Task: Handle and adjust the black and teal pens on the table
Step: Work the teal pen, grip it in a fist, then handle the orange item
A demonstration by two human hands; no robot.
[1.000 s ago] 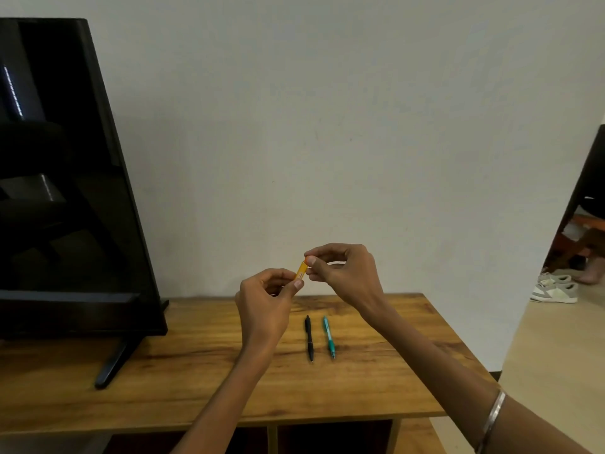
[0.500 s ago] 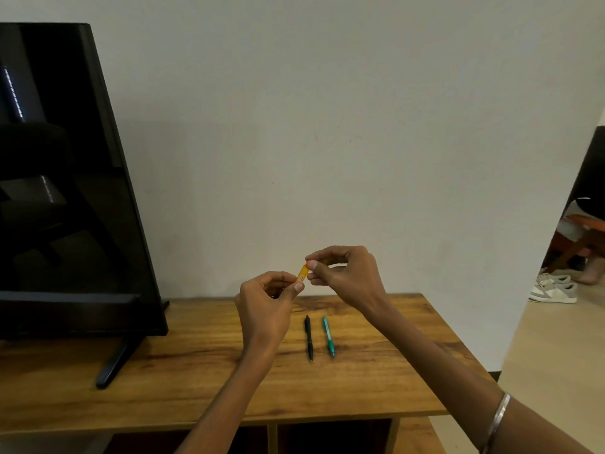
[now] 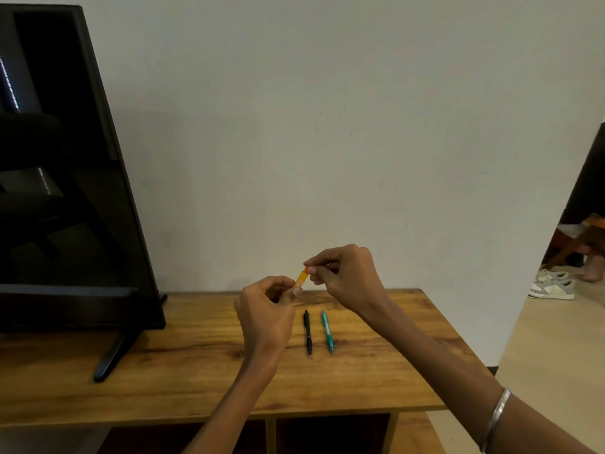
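A black pen [image 3: 307, 332] and a teal pen [image 3: 327, 331] lie side by side on the wooden table [image 3: 183, 381], tips pointing toward me, a small gap between them. Above and behind them I hold a short orange pen [image 3: 301, 278] tilted in the air. My left hand [image 3: 266, 314] pinches its lower end and my right hand [image 3: 347, 276] pinches its upper end. Most of the orange pen is hidden by my fingers. Neither hand touches the pens on the table.
A large black TV screen [image 3: 65, 178] stands on the table's left, its foot [image 3: 113, 355] reaching toward the front edge. A plain wall rises behind the table. At the right, past the table's edge, are floor, shoes [image 3: 551, 285] and a chair.
Both hands with the orange pen have stayed nearly in place, sinking only slightly. The black and teal pens have not moved.
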